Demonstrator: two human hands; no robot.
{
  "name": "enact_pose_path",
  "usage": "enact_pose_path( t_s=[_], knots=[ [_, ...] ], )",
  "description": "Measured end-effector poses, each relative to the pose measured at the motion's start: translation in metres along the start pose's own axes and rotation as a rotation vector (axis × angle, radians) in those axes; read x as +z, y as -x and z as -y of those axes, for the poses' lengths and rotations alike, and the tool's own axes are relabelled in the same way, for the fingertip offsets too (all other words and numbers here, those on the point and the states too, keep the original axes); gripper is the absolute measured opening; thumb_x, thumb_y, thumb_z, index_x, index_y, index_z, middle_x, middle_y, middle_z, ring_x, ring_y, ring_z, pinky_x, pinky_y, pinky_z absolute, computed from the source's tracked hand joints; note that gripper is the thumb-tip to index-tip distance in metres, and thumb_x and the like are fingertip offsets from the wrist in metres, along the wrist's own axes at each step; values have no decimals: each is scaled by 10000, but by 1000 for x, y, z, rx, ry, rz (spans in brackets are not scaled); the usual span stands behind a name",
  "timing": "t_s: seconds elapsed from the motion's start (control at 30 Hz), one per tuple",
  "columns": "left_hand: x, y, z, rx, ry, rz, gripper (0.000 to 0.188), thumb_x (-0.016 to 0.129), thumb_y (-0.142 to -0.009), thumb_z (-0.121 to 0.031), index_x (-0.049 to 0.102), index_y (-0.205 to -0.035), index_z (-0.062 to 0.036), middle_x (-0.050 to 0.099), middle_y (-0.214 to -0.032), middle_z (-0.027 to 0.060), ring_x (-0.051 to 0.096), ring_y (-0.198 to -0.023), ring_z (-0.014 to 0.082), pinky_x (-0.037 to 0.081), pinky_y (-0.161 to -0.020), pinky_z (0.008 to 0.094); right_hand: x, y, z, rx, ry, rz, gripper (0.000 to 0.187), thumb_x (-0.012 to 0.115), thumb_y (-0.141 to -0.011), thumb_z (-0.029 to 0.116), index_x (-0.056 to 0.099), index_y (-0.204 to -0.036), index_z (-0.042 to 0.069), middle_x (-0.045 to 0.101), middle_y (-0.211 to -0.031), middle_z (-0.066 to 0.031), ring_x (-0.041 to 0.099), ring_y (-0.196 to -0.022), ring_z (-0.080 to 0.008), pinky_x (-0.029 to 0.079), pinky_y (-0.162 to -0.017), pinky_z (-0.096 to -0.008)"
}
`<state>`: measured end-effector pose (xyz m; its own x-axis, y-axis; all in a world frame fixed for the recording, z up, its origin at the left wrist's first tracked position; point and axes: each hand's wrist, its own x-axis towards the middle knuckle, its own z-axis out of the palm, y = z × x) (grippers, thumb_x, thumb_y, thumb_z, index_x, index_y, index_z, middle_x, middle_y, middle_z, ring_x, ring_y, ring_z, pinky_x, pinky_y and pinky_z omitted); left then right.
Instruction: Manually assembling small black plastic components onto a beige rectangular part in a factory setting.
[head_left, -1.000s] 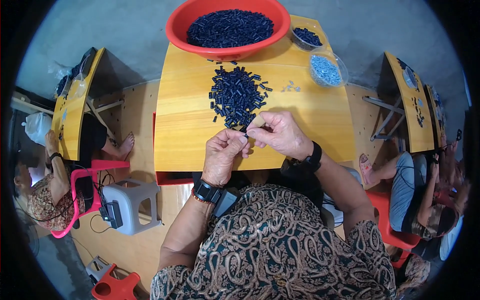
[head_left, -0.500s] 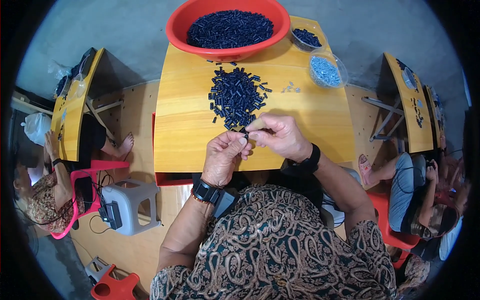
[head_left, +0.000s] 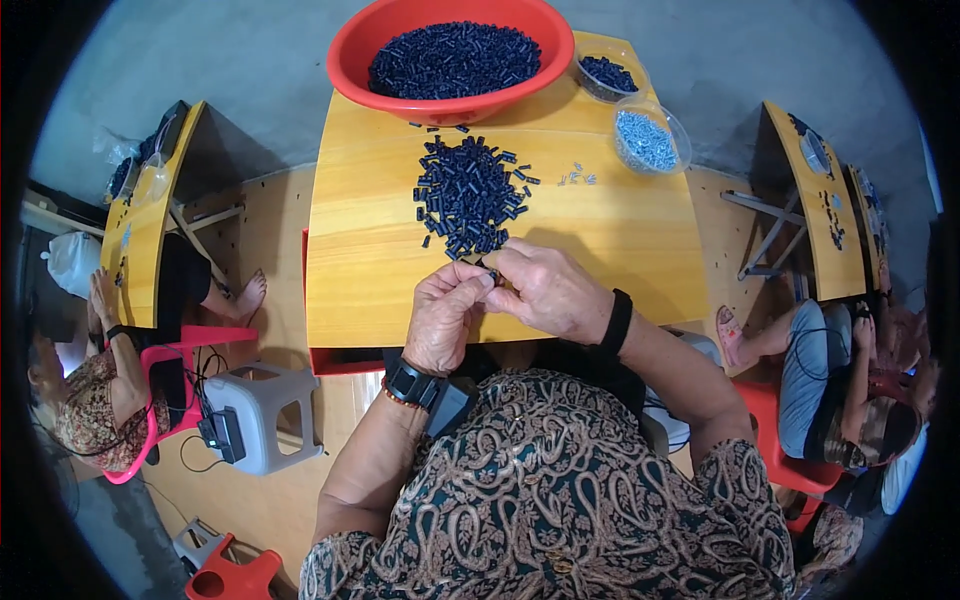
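From far away, I see my left hand (head_left: 445,312) pinching 1 small dark piece (head_left: 493,275), just on my side of the black pile (head_left: 466,195). My right hand (head_left: 548,290) bends its fingers at the same spot, but I can't tell if it grips too. Lots looks left: the pile and 1 red bowl (head_left: 348,68) have too many black bits to count. Of 2 clear tubs, 1 black-bit tub (head_left: 607,94) may hold finished bits, I can't tell; 1 shiny-bit tub (head_left: 682,152) is very full. Some loose shiny bits (head_left: 577,178), too tiny to count, lie on the table (head_left: 375,275).
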<state>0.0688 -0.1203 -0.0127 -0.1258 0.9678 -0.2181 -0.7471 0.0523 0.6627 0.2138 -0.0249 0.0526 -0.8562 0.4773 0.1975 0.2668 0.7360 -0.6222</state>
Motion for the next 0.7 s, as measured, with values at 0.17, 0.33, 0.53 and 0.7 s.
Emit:
enact_pose_path(
  t_s=[0.17,0.33,0.53,0.7],
  knots=[
    [4,1,0,-3,-14,-18,62,597,-898,-34,644,-899,7,683,-866,82,645,-769,146,525,-748,286,-2,-2,0,6,71,110,228,627,-849,206,570,-877,-13,579,-839,-178,607,-792,-377,496,-692,-466],
    [10,2,1,52,-41,-66,36,623,-889,-3,654,-895,13,678,-850,75,620,-750,123,509,-716,255,0,-1,-2,67,86,128,237,620,-856,212,555,-878,-15,585,-842,-192,612,-804,-385,499,-699,-471],
    [8,2,9,82,-185,-119,43,621,-899,-8,651,-891,22,666,-836,55,599,-735,99,498,-699,237,6,6,-1,78,146,135,233,615,-876,214,524,-894,1,590,-837,-191,622,-788,-394,506,-674,-474],
    [9,1,11,134,-258,-121,46,613,-900,4,651,-882,24,661,-830,44,588,-724,86,492,-692,223,15,11,0,73,174,55,225,624,-871,203,523,-885,3,586,-813,-186,628,-738,-396,510,-633,-473]
  ],
)
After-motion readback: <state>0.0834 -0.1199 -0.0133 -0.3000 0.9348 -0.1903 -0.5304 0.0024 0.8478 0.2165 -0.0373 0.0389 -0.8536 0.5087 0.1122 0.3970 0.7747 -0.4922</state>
